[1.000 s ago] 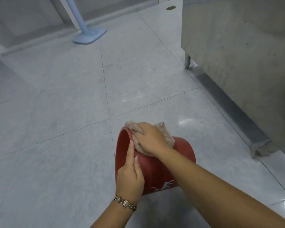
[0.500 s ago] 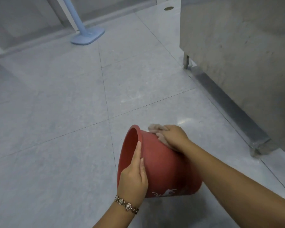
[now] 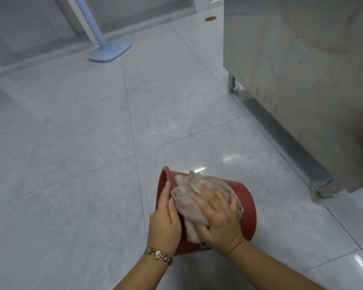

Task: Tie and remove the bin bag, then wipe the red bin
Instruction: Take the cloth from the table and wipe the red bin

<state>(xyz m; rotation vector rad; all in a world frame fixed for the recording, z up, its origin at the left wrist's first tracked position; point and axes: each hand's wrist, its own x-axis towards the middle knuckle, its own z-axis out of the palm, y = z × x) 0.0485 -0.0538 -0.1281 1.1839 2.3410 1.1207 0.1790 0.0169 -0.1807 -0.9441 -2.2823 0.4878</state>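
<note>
Because my left hand [image 3: 165,222] only braces the red bin [image 3: 246,206], tipped between my hands, with straight fingers, my flat right hand [image 3: 220,218] pressing the cloth [image 3: 187,197] on its side could roll it away.

The left hand [image 3: 165,225] lies fingers [image 3: 166,193] straight; the right hand [image 3: 220,218] presses flat, fingers spread.

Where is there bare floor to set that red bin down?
Bare tiles stretch left of the red bin, up to the blue mop head. Right is tighter: the steel cabinet stands close. The left hand, right hand and cloth crowd the bin itself.
</note>
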